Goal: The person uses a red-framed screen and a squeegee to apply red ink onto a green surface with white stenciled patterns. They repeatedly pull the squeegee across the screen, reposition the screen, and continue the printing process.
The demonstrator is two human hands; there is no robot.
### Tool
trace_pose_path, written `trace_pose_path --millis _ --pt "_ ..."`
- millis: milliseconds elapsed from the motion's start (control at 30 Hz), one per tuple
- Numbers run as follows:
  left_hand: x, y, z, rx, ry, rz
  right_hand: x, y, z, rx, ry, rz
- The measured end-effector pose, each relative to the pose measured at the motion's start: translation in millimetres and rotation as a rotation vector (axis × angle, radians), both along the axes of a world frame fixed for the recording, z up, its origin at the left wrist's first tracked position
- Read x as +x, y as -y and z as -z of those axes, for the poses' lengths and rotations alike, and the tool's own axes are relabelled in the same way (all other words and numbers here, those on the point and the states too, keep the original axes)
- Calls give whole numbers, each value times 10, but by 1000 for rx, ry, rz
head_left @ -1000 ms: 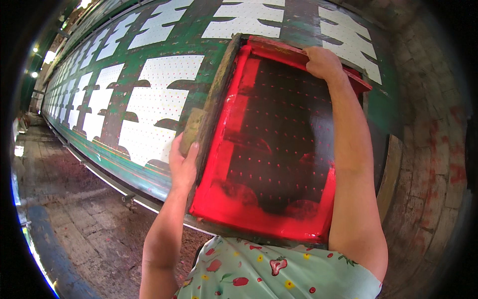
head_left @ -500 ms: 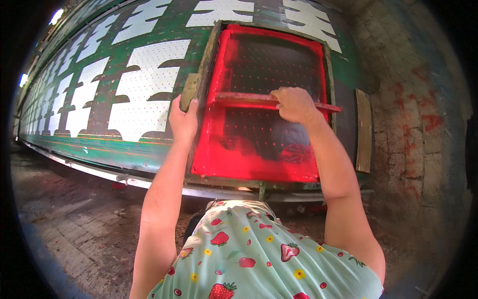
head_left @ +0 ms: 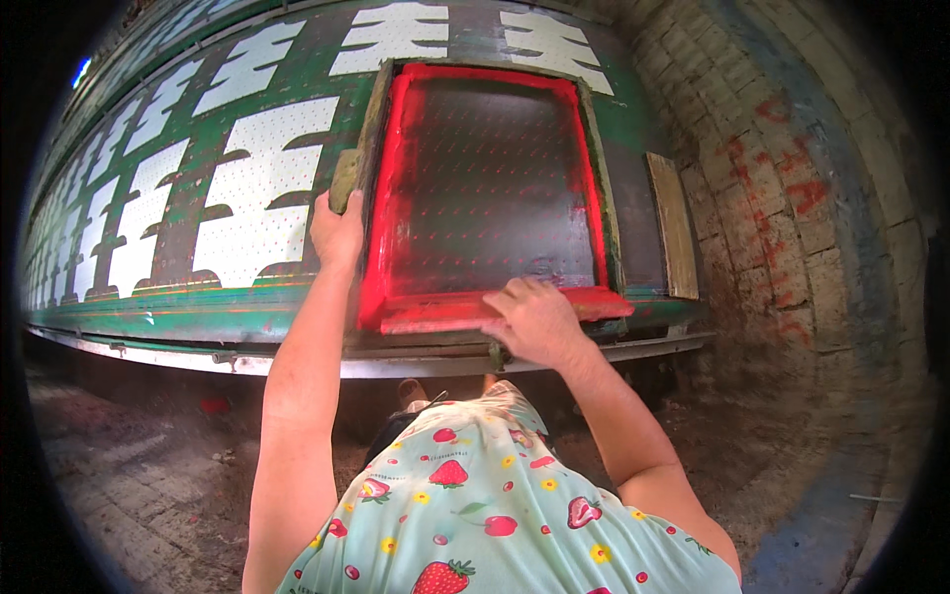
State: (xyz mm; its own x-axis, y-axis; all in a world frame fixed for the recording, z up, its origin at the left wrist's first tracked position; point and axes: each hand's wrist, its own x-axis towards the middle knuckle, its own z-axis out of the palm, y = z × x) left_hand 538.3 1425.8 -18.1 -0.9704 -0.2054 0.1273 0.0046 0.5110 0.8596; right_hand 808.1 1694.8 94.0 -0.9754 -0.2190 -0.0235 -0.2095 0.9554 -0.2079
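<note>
A screen-printing frame lies on the green table, its dark dotted mesh bordered by wet red ink. My left hand is closed round a worn wooden handle on the frame's left side. At the near end of the screen, my right hand grips a long red-stained squeegee that lies crosswise, its right end reaching the frame's right side. The fingers of that hand are bent over the squeegee's top edge and a little blurred.
White cut fabric pieces with small red dots lie in rows on the green table to the left and beyond. A wooden board lies right of the frame. Past it stands a brick wall. A pale rail runs along the table's near edge.
My right hand has drawn the squeegee toward me, from mid-screen to the near end. The mesh behind it now looks evenly dark, with the red smears gone. My left hand keeps its hold.
</note>
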Motion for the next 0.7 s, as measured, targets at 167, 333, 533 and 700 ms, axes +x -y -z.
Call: trace_pose_path --millis 167,333,533,700 --pt "16 -3 -37 -102 -33 -5 202 -190 90 -191 -55 -115" --pt "-13 42 -61 -117 -1 33 393 -1028 179 -451 -146 -188" --pt "-63 45 -38 -119 22 28 710 -2192 305 -589 -379 167" --pt "-56 -23 -110 -39 98 -11 800 -2524 516 -758 -385 395"
